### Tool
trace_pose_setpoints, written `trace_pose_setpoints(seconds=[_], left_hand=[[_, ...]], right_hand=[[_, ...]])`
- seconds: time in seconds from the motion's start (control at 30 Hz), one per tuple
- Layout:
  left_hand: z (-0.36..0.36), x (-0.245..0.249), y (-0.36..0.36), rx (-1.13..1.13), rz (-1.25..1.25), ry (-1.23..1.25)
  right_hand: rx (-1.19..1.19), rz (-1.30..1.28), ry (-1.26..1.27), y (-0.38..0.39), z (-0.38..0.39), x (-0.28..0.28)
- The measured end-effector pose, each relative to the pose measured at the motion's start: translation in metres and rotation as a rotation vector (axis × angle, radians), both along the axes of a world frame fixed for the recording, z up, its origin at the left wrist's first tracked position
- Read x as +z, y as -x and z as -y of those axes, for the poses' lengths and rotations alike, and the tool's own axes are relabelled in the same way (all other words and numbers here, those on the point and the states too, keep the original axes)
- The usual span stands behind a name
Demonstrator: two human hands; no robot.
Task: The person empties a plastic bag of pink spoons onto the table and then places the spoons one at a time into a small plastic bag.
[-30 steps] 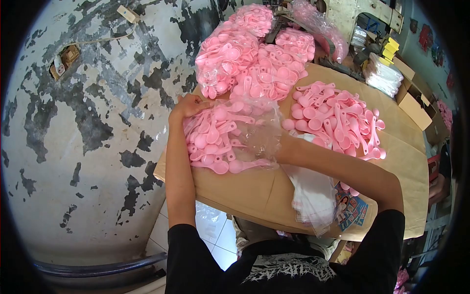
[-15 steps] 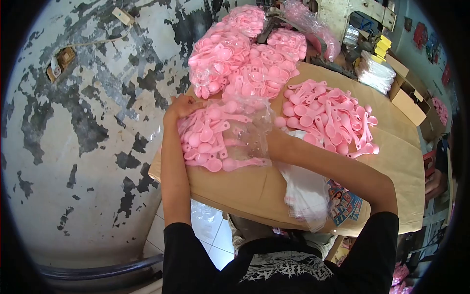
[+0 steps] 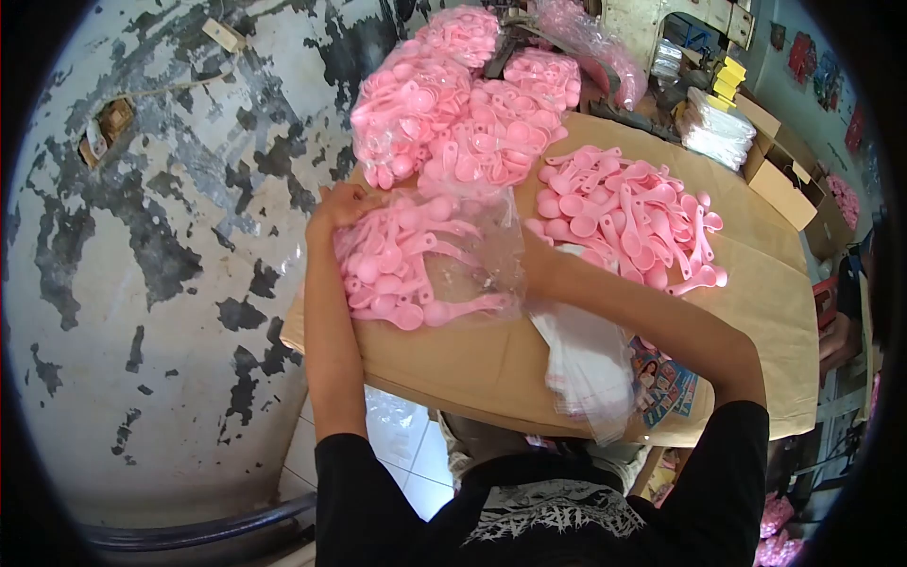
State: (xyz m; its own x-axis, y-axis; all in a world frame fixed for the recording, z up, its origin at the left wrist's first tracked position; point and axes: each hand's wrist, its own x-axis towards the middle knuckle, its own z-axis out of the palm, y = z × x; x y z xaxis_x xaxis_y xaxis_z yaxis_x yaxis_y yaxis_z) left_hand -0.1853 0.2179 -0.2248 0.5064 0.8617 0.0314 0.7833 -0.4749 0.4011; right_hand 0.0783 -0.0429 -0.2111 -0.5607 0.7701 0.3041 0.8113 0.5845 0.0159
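A clear plastic bag (image 3: 496, 241) with many pink spoons (image 3: 387, 255) in it lies on the brown-covered table (image 3: 444, 364). My left hand (image 3: 342, 203) is at the bag's upper left edge, fingers bent against the plastic. At the bag's right side is my right hand (image 3: 531, 265), mostly hidden behind the film, so its fingers cannot be made out. Just right of it spreads a loose heap of pink spoons (image 3: 638, 217). Flat clear bags (image 3: 586, 373) lie below my right forearm, beside a printed card (image 3: 664, 387).
Filled bags of pink spoons (image 3: 411, 104) are piled at the back left, against a peeling wall (image 3: 170, 283). Stacked white packets (image 3: 715, 132), an open carton (image 3: 779, 189) and a machine (image 3: 675, 19) stand at the back right. Another person's hand (image 3: 836, 340) shows at the far right.
The whole view has shifted slightly. The spoons in the bag lie a little farther left of its right edge, and both hands remain at the bag.
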Motion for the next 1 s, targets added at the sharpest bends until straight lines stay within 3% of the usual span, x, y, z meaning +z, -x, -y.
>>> trace_pose_setpoints(seconds=[0.27, 0.4, 0.43, 0.5, 0.53, 0.63, 0.77, 0.8, 0.9, 1.0], left_hand=[[-0.001, 0.0, 0.0, -0.023, 0.039, 0.017], [-0.004, -0.003, 0.0, -0.003, 0.023, 0.032], [-0.004, -0.005, 0.002, -0.005, 0.035, 0.011], [-0.009, -0.006, 0.004, -0.004, 0.031, 0.031], [-0.011, -0.007, 0.003, -0.009, 0.026, 0.04], [-0.003, -0.004, -0.001, 0.011, -0.023, 0.029], [0.0, 0.0, -0.003, 0.0, -0.001, 0.02], [0.0, 0.001, -0.002, -0.006, 0.002, 0.022], [0.003, 0.003, -0.003, -0.01, -0.002, 0.013], [0.005, 0.009, -0.003, -0.008, -0.101, -0.007]], right_hand=[[0.01, 0.036, 0.137, -0.013, -0.009, 0.003], [-0.14, -0.025, 0.396, -0.048, 0.03, 0.07], [-0.221, -0.224, 0.453, -0.049, 0.05, 0.097], [-0.391, -0.164, 0.318, -0.066, 0.074, 0.123], [-0.468, 0.089, 0.122, -0.082, 0.08, 0.125], [-0.486, 0.422, -0.241, -0.113, 0.079, 0.099], [-0.201, -0.061, 0.178, -0.049, 0.042, 0.049], [-0.101, -0.083, 0.181, -0.033, 0.027, 0.033], [0.113, -0.047, -0.213, 0.008, -0.023, -0.022], [0.072, -0.01, -0.114, 0.023, -0.037, -0.028]])
